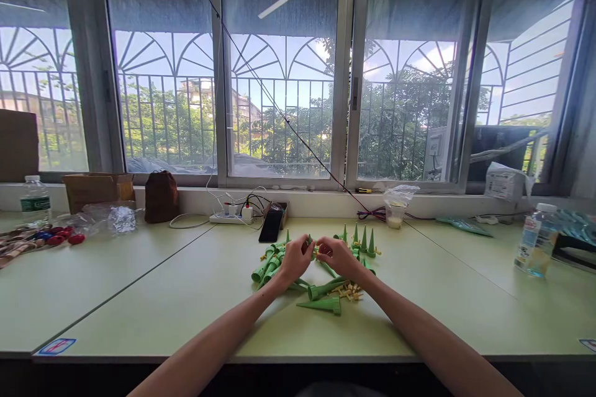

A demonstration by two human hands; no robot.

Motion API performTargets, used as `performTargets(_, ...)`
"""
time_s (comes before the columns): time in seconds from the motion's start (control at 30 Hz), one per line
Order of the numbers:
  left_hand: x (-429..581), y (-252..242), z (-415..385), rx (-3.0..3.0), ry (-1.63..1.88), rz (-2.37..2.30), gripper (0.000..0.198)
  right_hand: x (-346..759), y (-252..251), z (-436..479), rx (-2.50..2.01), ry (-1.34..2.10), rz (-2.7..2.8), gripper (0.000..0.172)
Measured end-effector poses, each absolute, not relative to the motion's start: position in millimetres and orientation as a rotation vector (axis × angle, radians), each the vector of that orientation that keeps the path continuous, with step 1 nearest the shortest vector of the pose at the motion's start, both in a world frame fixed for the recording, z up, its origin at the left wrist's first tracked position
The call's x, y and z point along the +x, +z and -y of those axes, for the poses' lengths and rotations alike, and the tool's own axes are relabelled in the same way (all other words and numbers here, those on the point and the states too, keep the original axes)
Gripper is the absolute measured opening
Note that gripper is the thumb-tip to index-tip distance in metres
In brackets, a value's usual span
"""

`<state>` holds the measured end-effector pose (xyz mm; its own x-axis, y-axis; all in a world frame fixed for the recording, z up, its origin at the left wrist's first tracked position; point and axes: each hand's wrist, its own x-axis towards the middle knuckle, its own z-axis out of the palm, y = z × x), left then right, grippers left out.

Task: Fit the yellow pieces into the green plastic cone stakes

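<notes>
My left hand (297,258) is closed around a green plastic spike, with only a little of its tip showing between the fingers. Close beside it, my right hand (338,257) has thumb and fingers pinched together at what looks like a small yellow piece, mostly hidden by the fingers. Green cone-shaped spikes lie in a heap left of the hands, and one green spike (326,305) lies in front. Small yellow T-shaped pieces (350,290) are piled below my right hand. Several green spikes (371,244) stand upright behind it, some with yellow pieces at their bases.
A black phone (270,226) leans by a small box, near a white power strip (229,219). At right stands a clear bottle (535,242); a plastic cup (395,213) is at the back. A brown pouch (161,196) and red beads (65,236) are at left. Windows line the back.
</notes>
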<state>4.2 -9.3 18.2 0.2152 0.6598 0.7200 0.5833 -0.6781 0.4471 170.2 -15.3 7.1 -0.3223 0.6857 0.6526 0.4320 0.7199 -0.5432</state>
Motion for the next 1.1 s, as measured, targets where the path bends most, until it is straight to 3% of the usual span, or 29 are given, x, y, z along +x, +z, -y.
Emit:
performTargets(0.53,3.6,20.6,11.6,2.376,1.489,-1.233,0.029,171.7,1.3,8.7,-0.808,0.273,1.990,0.022)
performTargets(0.8,2.2,19.9,8.7,2.426,1.536,-1.169,0.028,167.5,11.6,20.1,-0.833,0.262,1.981,0.010)
performTargets(1.1,3.2,21.3,12.7,2.362,1.444,-1.165,0.027,168.2,10.7,20.2,-0.845,0.289,1.973,0.014)
